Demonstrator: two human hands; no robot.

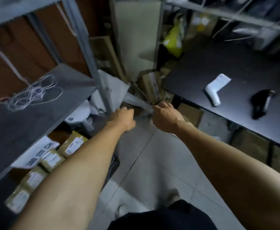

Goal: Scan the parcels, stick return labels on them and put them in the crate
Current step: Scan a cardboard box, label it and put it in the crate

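Observation:
Both my arms reach forward and down to a pile of parcels on the floor between the shelf and the table. A long grey plastic-wrapped parcel [138, 102] lies across the pile. My right hand [165, 117] grips its right end with curled fingers. My left hand [123, 117] is curled at its left end and seems to hold it too; blur hides the fingertips. Just behind is a cardboard box with a label [152, 87]. A white handheld scanner [216, 89] lies on the black table [194, 70], with a black device [260, 103] beside it.
A grey metal shelf [28, 123] on the left carries tangled string [36, 95]; several small labelled cardboard boxes [51, 158] sit under it. A white stool [79, 115] stands by the shelf post. A yellow bag [174, 40] sits at the back. My feet stand on grey floor tiles [152, 163].

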